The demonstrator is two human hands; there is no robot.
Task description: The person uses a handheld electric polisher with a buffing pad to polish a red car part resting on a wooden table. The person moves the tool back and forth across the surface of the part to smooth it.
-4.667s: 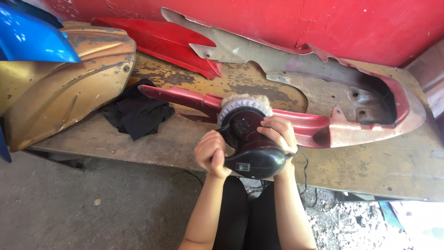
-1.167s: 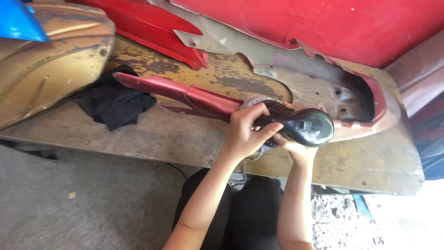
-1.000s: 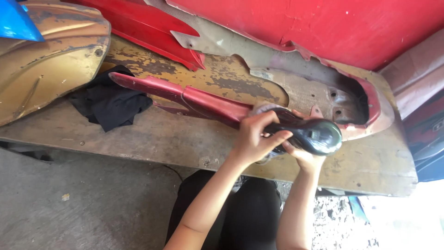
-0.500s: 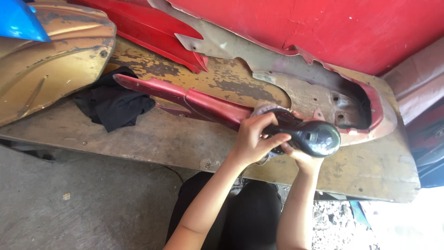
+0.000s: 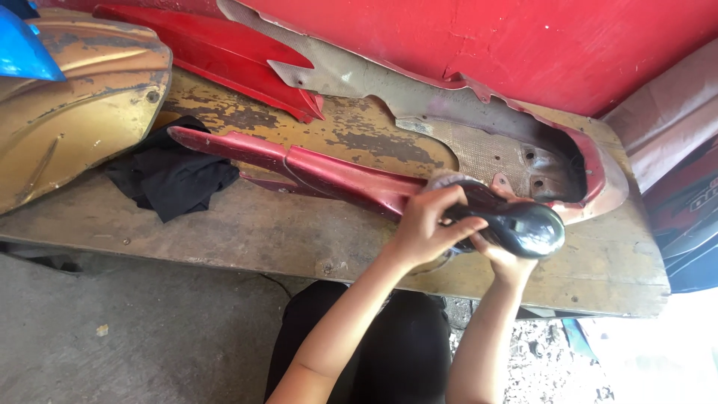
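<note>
A black power polisher [image 5: 523, 224] with a pale fluffy pad is pressed against a long dark red body panel [image 5: 329, 173] lying on a worn wooden bench [image 5: 247, 232]. My left hand [image 5: 430, 224] wraps over the front of the polisher, near its pad. My right hand [image 5: 508, 262] grips the tool's rounded black body from below and is mostly hidden by it. The pad sits at the panel's right part, close to the curved red cowl end [image 5: 591, 168].
A black cloth [image 5: 172, 176] lies on the bench at left. A gold fender [image 5: 67, 112] and a blue panel [image 5: 26, 52] are at far left. Another red panel [image 5: 217, 56] leans against the red wall [image 5: 486, 37]. Grey concrete floor [image 5: 134, 337] lies below.
The polisher and both hands have moved from the panel's middle to its right end since the earliest frame. Over the last second they have shifted only slightly.
</note>
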